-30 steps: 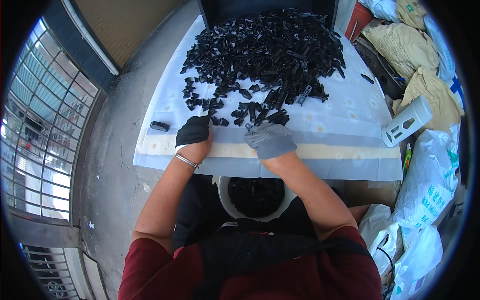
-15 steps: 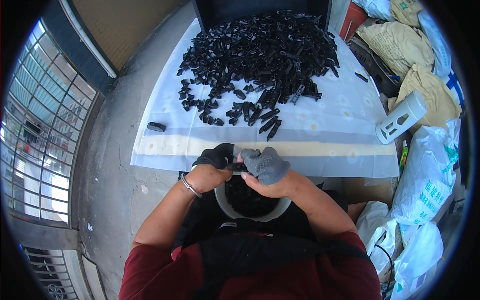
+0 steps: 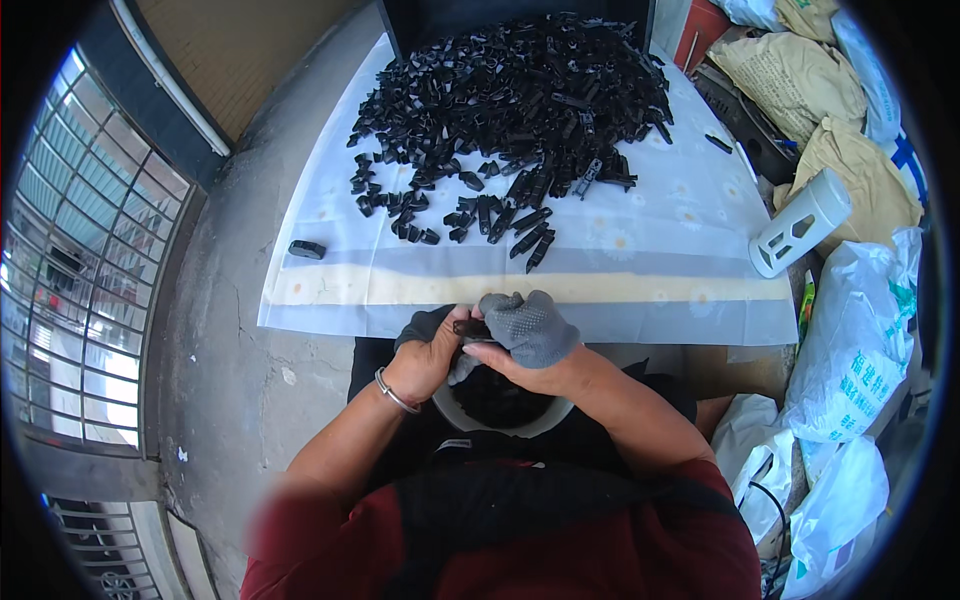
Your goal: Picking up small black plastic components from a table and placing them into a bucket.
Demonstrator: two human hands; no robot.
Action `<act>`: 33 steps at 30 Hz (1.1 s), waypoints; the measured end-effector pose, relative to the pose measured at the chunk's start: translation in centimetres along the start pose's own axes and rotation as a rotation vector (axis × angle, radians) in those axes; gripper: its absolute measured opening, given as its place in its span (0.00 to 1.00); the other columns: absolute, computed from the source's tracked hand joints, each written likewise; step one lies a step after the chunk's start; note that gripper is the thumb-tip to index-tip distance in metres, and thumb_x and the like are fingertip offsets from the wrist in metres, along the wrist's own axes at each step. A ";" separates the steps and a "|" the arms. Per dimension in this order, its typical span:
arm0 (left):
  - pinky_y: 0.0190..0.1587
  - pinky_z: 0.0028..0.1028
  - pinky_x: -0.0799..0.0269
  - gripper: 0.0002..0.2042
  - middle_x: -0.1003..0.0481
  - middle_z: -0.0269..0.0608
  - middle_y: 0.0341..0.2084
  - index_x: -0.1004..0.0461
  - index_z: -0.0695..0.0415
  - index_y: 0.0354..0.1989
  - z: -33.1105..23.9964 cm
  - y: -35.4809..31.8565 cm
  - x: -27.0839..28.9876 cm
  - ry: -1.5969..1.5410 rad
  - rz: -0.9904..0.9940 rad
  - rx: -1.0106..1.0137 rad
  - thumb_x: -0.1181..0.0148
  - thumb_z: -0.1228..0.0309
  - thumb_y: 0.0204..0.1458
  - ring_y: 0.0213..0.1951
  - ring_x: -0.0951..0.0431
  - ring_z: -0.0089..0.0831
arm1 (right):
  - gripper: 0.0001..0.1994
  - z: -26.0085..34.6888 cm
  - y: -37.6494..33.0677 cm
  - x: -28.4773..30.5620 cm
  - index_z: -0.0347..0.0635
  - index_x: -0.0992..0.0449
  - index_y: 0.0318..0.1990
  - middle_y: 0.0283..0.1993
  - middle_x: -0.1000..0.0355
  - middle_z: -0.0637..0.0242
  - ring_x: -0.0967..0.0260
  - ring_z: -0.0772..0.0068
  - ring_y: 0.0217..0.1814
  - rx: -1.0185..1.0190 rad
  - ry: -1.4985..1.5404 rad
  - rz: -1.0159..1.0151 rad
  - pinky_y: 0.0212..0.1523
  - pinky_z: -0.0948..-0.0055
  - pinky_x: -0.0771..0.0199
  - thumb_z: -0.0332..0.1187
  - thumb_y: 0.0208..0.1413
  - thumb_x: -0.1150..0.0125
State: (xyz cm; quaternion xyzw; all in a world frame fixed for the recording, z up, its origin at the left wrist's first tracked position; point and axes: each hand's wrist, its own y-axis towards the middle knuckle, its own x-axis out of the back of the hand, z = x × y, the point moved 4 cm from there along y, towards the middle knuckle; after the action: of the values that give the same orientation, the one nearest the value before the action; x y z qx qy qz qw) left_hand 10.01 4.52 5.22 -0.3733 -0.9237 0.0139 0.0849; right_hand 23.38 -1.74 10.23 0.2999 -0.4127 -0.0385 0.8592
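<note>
Both hands meet just in front of the table's near edge, above a pale bucket (image 3: 452,412) with black parts (image 3: 500,400) inside. Between them is a small black plastic part (image 3: 472,329), mostly covered by fingers. My left hand (image 3: 428,345), in a dark fingerless glove and with a silver bangle at the wrist, is closed on its left side. My right hand (image 3: 525,335), in a grey dotted glove with a bare thumb, pinches its right side. A big heap of black plastic parts (image 3: 510,110) covers the far half of the table, with looser pieces toward me.
The table (image 3: 360,290) wears a white flowered cover. A single black piece (image 3: 307,249) lies at its left, another (image 3: 718,143) at its right. A pale plastic cylinder with cutouts (image 3: 800,225) leans at the right edge. Sacks (image 3: 850,340) crowd the right side; a barred window (image 3: 80,260) stands left.
My left hand has turned, its thumb now up against the black part, and fingers show below it. The right hand stays almost in place. The whole view has shifted slightly.
</note>
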 end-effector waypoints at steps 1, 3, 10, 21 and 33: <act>0.34 0.25 0.35 0.18 0.27 0.40 0.27 0.30 0.64 0.36 -0.4 0.1 0.3 0.065 -0.098 -0.087 0.59 0.60 0.58 0.29 0.30 0.26 | 0.13 0.3 0.1 0.2 0.39 0.28 0.36 0.31 0.29 0.60 0.32 0.59 0.32 0.044 -0.029 0.007 0.33 0.68 0.35 0.36 0.45 0.39; 0.25 0.31 0.37 0.19 0.31 0.44 0.15 0.31 0.63 0.25 -2.4 -0.3 0.8 0.207 -0.195 -0.075 0.62 0.62 0.59 0.19 0.34 0.34 | 0.12 0.0 0.0 1.0 0.39 0.28 0.36 0.31 0.29 0.59 0.32 0.59 0.32 -0.015 -0.021 0.023 0.33 0.67 0.35 0.36 0.46 0.40; 0.25 0.26 0.39 0.19 0.34 0.35 0.16 0.31 0.63 0.25 -3.7 -0.2 0.7 0.239 -0.137 -0.148 0.58 0.59 0.58 0.21 0.38 0.24 | 0.08 0.0 -0.7 1.1 0.44 0.26 0.32 0.30 0.29 0.65 0.33 0.62 0.32 0.035 -0.221 0.103 0.31 0.65 0.35 0.36 0.47 0.44; 0.31 0.41 0.34 0.18 0.29 0.56 0.22 0.30 0.62 0.25 -4.4 1.0 0.9 0.660 0.014 -0.157 0.59 0.61 0.56 0.27 0.29 0.53 | 0.08 -0.4 -0.4 -0.5 0.45 0.26 0.31 0.33 0.28 0.64 0.32 0.61 0.37 -0.077 -0.119 0.264 0.36 0.62 0.33 0.37 0.47 0.46; 0.32 0.35 0.29 0.11 0.27 0.44 0.28 0.28 0.53 0.35 -2.8 9.8 2.4 1.326 -0.348 -0.427 0.52 0.76 0.44 0.31 0.26 0.42 | 0.10 -7.3 0.7 3.0 0.51 0.23 0.30 0.34 0.29 0.62 0.32 0.60 0.38 -0.168 -0.598 0.006 0.36 0.67 0.32 0.28 0.40 0.48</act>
State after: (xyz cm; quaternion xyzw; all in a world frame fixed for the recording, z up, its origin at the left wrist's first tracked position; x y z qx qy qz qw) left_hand 15.50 13.12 7.44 -0.1591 -0.7064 -0.4104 0.5543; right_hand 30.61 1.47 9.19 0.2018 -0.6435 -0.1563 0.7216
